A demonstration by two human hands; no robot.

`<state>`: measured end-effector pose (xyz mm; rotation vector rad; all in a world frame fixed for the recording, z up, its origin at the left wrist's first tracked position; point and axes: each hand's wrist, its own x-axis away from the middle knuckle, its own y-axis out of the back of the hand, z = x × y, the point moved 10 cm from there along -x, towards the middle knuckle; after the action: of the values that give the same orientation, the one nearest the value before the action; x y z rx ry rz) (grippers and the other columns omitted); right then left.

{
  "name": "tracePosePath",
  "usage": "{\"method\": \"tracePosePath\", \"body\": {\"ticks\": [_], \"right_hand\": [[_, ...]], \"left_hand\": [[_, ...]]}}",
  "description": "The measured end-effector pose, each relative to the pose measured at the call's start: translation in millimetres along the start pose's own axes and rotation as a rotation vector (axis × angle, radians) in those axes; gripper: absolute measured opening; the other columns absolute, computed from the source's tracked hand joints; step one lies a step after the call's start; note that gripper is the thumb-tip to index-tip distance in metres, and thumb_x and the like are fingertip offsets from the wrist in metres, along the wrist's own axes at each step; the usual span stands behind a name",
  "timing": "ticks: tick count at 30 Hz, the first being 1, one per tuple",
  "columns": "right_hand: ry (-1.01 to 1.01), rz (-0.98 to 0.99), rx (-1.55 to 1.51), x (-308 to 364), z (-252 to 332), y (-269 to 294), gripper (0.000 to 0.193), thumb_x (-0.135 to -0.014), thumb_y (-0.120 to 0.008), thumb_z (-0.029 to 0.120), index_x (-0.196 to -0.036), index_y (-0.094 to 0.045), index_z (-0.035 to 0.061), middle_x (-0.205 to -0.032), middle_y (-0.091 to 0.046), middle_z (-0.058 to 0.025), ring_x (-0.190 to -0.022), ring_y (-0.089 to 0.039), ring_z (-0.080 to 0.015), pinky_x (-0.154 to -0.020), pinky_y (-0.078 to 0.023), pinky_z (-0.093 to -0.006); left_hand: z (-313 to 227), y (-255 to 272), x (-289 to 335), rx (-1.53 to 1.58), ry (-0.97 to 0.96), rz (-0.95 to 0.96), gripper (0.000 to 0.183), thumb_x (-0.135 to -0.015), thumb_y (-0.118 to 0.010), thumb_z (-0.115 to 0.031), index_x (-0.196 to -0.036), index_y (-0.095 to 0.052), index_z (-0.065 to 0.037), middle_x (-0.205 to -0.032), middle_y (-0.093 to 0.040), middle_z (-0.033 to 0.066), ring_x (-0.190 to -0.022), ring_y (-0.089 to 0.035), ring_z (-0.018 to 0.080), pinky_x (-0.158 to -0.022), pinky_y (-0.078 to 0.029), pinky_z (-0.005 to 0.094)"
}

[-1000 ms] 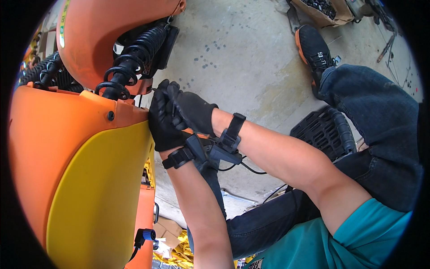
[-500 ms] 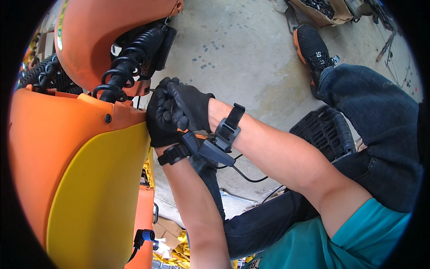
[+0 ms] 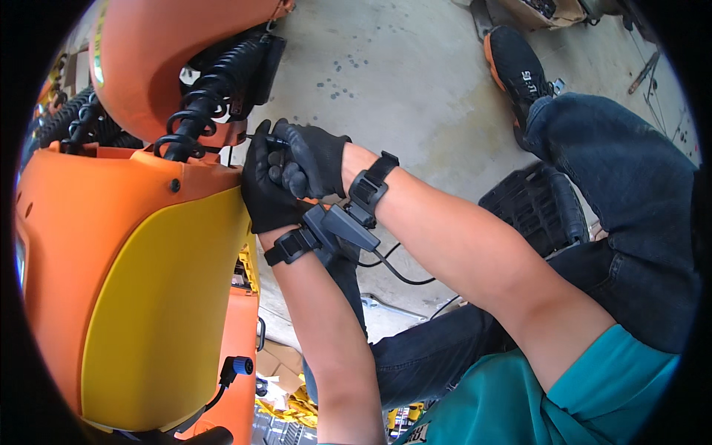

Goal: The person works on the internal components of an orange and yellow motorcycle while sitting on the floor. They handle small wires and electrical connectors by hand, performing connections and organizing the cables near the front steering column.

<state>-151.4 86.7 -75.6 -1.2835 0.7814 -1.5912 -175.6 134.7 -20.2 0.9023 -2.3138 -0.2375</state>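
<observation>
My right hand [image 3: 315,159], in a black glove, is closed round a slim dark tool [image 3: 277,141]. A thin shaft runs from it toward the orange bracket under the shock absorber; its tip is too small to make out. Pressed against the right hand, my gloved left hand [image 3: 264,189] has its fingers bent beside the tool; what they grip is hidden. Both hands are beside the corner of an orange body shell [image 3: 133,174] with a yellow panel [image 3: 159,311]. Above that corner stands a black coil-spring shock absorber [image 3: 194,111], below a curved orange fender [image 3: 148,67].
A cable connector with a blue end [image 3: 242,365] sticks out beside the yellow panel. On the concrete floor are a black plastic grate-like piece [image 3: 530,204], a wrench-like metal tool [image 3: 393,306] and an open cardboard box [image 3: 549,13]. A black cable [image 3: 404,278] hangs from my wrist straps.
My hands have turned slightly, and the slim dark tool between them shows more clearly. The right hand's fingers have shifted on it. The whole view has moved a little.
</observation>
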Motion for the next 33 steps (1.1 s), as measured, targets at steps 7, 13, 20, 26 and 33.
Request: {"method": "tracePosePath", "body": {"ticks": [7,13,20,26,33], "right_hand": [[0.14,0.07,-0.016,3,-2,0,0.016,-0.094,-0.059,0.018,-0.106,-0.061,0.0068,-0.085,-0.065,-0.0051,-0.079,-0.066,-0.0139,-0.07,-0.053,-0.0244],[0.322,-0.025,0.794,24,16,5,0.04,-0.104,-0.042,0.036,-0.114,-0.059,0.0008,-0.092,-0.067,-0.0138,-0.083,-0.067,-0.0194,-0.073,-0.053,-0.0298],[0.367,-0.377,0.748,39,25,18,0.04,-0.1,-0.048,0.032,-0.123,-0.057,0.0009,-0.12,-0.062,-0.0227,-0.114,-0.059,-0.0368,-0.098,-0.045,-0.0413],[0.493,-0.496,1.135,36,41,5,0.033,-0.092,-0.056,0.026,-0.116,-0.061,0.0044,-0.105,-0.065,-0.021,-0.1,-0.06,-0.0396,-0.089,-0.047,-0.0459],[0.59,-0.6,1.241,37,40,5,0.033,-0.08,-0.067,0.023,-0.108,-0.066,0.0059,-0.102,-0.065,-0.0172,-0.095,-0.059,-0.0376,-0.087,-0.047,-0.0456]], "left_hand": [[-6,-7,4,-0.033,-0.078,0.12,0.048,-0.097,-0.049,-0.014,-0.143,-0.042,-0.001,-0.138,-0.054,0.012,-0.126,-0.053,0.0221,-0.108,-0.041,0.0338],[49,-17,-4,0.767,0.145,0.152,0.049,-0.1,-0.048,-0.013,-0.146,-0.039,-0.001,-0.142,-0.049,0.0142,-0.128,-0.051,0.0242,-0.11,-0.04,0.0361],[21,-3,-7,0.106,-0.209,0.059,0.038,-0.102,-0.05,-0.02,-0.132,-0.055,0.003,-0.125,-0.063,0.0146,-0.113,-0.062,0.0224,-0.097,-0.05,0.0317],[1,1,-1,-0.251,-0.414,0.034,0.038,-0.098,-0.052,-0.019,-0.129,-0.057,0.003,-0.124,-0.065,0.0137,-0.114,-0.062,0.022,-0.096,-0.049,0.0302],[5,-1,-2,-0.114,-0.395,0.049,0.042,-0.098,-0.055,-0.027,-0.128,-0.058,0.004,-0.126,-0.064,0.014,-0.114,-0.062,0.0238,-0.098,-0.048,0.032]]}}
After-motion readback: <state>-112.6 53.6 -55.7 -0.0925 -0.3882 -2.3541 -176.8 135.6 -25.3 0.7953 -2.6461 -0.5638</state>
